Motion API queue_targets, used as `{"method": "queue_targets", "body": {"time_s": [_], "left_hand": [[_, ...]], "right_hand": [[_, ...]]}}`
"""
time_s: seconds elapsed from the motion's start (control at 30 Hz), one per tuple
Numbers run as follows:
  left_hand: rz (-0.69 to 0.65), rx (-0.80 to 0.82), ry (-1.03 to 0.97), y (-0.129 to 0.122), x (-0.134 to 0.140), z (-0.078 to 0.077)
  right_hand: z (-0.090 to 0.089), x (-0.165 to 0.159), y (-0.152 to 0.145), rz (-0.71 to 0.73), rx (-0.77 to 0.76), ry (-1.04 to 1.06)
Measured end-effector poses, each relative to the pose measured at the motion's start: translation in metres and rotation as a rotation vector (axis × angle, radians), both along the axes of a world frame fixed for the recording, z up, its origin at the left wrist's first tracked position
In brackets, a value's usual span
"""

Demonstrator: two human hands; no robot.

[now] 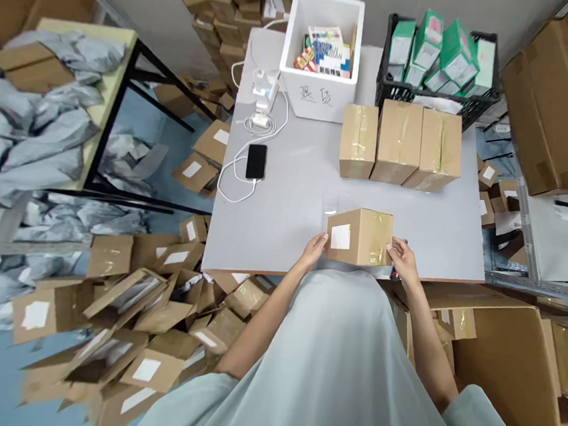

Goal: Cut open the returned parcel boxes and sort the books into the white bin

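Observation:
A small cardboard box (366, 239) with a white label and clear tape is at the front edge of the grey table, between my two hands. My left hand (315, 248) grips its left end with thumb and fingers. At the taped right end, my right hand (402, 256) closes on the box's edge. A small dark and red object (395, 274) shows partly beneath my right hand; its kind is hidden. Behind the held box, three taped cardboard boxes (399, 144) stand side by side on the table.
A white foam bin (317, 95) holding printed packs and a black crate (385, 89) of green boxes stand at the back. A phone (256, 161) lies on a cable at left. Cardboard boxes (148, 369) crowd the floor; grey parcels (44, 143) fill a side table. A big open carton (505, 368) sits at right.

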State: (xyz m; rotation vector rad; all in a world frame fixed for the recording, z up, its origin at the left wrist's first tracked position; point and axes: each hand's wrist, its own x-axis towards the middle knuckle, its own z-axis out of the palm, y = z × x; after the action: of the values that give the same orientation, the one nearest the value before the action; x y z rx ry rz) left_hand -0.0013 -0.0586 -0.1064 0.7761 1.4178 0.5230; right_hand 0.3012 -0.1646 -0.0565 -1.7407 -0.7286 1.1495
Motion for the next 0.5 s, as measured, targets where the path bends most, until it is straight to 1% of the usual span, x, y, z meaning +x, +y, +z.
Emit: {"method": "queue_targets", "body": {"time_s": [0.1,0.17,0.23,0.3,0.4,0.47,0.5], "left_hand": [[0.008,-0.015,-0.051,0.018,0.015,0.000],[0.014,-0.005,-0.072,0.029,0.021,0.007],[0.024,0.021,-0.083,0.036,0.021,0.019],[0.032,0.061,-0.096,0.038,0.014,0.033],[0.038,0.125,-0.110,0.032,-0.007,0.053],[0.038,0.157,-0.110,0.024,-0.025,0.060],[0.042,0.167,-0.106,0.019,-0.034,0.061]], "right_hand": [[-0.010,0.017,-0.004,-0.073,-0.036,-0.017],[-0.014,0.022,-0.004,-0.098,-0.040,-0.022],[-0.017,0.022,-0.003,-0.107,-0.028,-0.024],[-0.020,0.015,0.000,-0.110,-0.015,-0.026],[-0.025,-0.004,0.008,-0.111,0.006,-0.022],[-0.029,-0.020,0.014,-0.102,0.019,-0.002],[-0.032,-0.028,0.017,-0.095,0.024,0.013]]}}
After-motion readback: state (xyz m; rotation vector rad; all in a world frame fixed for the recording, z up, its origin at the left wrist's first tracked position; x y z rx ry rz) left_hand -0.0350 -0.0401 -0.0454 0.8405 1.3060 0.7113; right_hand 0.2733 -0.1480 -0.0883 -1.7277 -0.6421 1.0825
